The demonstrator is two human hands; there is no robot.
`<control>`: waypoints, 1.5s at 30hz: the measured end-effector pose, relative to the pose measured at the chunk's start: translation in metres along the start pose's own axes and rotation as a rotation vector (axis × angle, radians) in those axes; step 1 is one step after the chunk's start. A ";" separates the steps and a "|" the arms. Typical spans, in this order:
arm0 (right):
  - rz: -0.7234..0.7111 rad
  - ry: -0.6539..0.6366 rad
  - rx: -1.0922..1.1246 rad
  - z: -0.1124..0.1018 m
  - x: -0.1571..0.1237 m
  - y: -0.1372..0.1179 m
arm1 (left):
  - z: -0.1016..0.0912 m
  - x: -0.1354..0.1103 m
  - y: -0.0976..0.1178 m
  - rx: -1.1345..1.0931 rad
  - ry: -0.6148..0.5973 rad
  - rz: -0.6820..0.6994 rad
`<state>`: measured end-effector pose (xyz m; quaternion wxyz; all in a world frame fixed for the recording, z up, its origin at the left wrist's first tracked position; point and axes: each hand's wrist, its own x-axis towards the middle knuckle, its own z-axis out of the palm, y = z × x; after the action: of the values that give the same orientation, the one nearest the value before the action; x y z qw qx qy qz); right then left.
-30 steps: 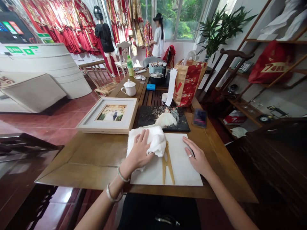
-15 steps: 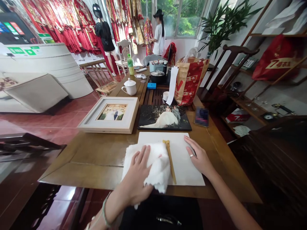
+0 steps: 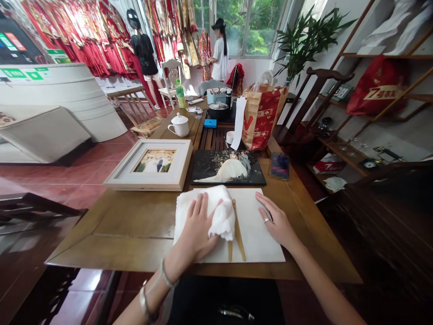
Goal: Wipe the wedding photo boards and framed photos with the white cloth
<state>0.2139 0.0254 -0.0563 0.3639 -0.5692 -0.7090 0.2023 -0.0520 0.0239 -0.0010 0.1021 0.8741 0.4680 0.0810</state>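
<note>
A white board lies flat at the table's front edge. Two slim yellow-brown strips run along its middle, their far ends partly under a fluffy white towel. My left hand presses flat on the towel with fingers stretched out, and a fold of cloth lies between its index finger and thumb. On the board's right edge rests my right hand, fingers extended and holding nothing. Just behind the board is a dark photo panel with a couple in wedding clothes.
A white-framed picture lies at left, and a lidded white mug stands behind it. A paper bag with a receipt and a blurred small object are at right. Two people stand near clothing racks at the back.
My left hand has slid the towel forward over the board, uncovering the near end of a second strip. My right hand stays on the board's right edge. The view shifts slightly.
</note>
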 end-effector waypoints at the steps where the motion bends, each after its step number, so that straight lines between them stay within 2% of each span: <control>1: -0.003 0.005 -0.001 0.000 0.000 0.000 | 0.001 -0.013 0.003 -0.010 0.004 0.023; 5: -0.002 0.007 -0.007 0.001 -0.001 0.002 | 0.004 -0.055 0.014 -0.075 0.005 0.137; 8: 0.006 -0.002 -0.010 0.001 -0.001 0.002 | 0.004 -0.061 0.018 -0.104 -0.011 0.153; 11: 0.008 -0.002 -0.015 0.000 0.000 0.002 | 0.004 -0.038 0.018 -0.088 -0.038 0.133; 17: -0.017 0.000 -0.003 -0.001 0.000 0.004 | 0.004 0.034 0.014 -0.052 -0.036 0.007; 20: -0.018 -0.002 -0.001 -0.001 -0.001 0.005 | 0.004 0.041 0.017 -0.058 -0.038 0.017; 23: -0.023 0.004 0.000 -0.001 -0.001 0.004 | 0.003 0.021 0.024 -0.091 -0.070 0.062; 28: -0.015 0.011 -0.019 0.001 -0.001 0.005 | 0.004 -0.031 0.043 -0.151 -0.133 0.127; 31: -0.015 0.008 -0.035 0.001 -0.001 0.006 | 0.003 -0.044 0.048 -0.157 -0.149 0.134; 34: -0.016 0.010 -0.033 0.001 -0.002 0.006 | 0.001 -0.031 0.045 -0.142 -0.166 0.127; 42: -0.029 0.009 -0.001 0.000 0.000 0.004 | -0.001 0.050 0.017 -0.019 -0.090 0.076; 45: -0.032 0.008 -0.001 0.000 0.000 0.005 | 0.003 0.054 0.017 -0.018 -0.080 0.071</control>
<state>0.2168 0.0266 -0.0601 0.3699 -0.5588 -0.7164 0.1939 -0.0080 0.0589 0.0035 0.1259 0.8916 0.4316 0.0538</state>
